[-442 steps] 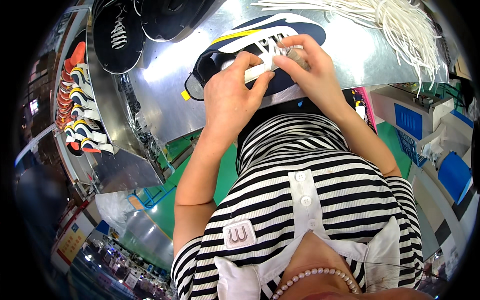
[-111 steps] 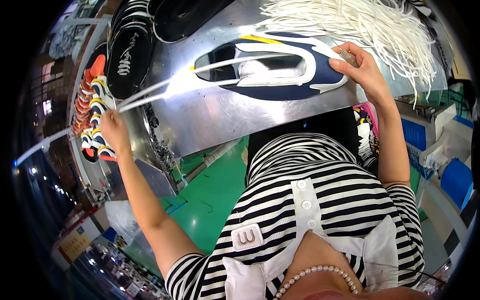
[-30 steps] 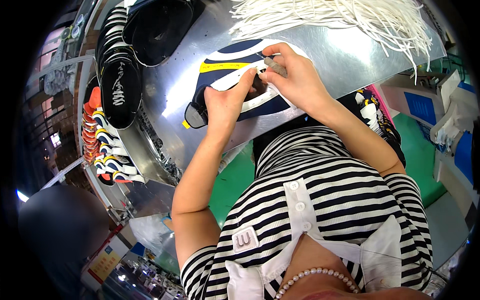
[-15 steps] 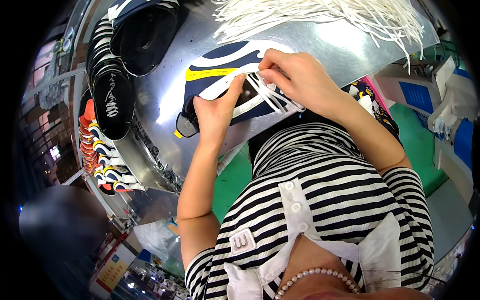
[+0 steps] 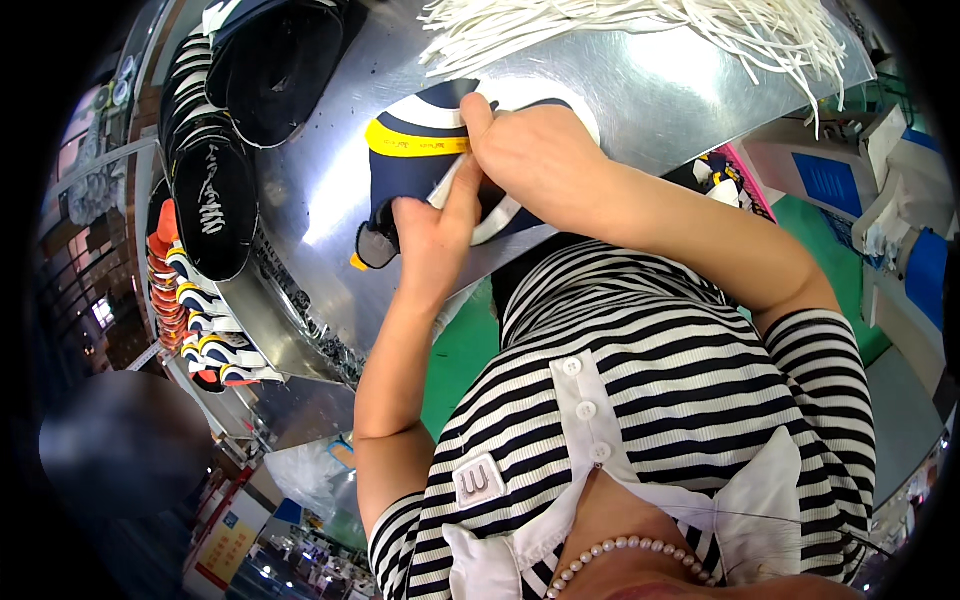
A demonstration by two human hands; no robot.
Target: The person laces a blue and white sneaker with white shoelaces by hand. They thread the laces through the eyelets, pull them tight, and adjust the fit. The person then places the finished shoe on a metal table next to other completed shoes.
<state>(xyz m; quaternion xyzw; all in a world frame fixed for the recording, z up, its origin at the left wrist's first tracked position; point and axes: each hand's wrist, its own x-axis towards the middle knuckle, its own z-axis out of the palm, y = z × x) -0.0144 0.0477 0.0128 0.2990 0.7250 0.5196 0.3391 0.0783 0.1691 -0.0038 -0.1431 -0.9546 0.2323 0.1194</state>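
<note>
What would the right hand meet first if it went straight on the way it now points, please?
Most likely the navy shoe, whose upper the right hand seems to touch by the yellow stripe. Past the shoe's far edge lies the metal table, though depth is hard to judge here.

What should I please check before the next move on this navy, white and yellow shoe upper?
Navy, white and yellow shoe upper over silver metal table: ok.
Bare left hand holding the upper: ok.
Bare right hand over the upper: ok.
What the right hand grips: cannot tell, hidden.
Clear view of the upper's opening: not ok, hands cover part.
Heap of long white laces apart from hands: ok.
</note>
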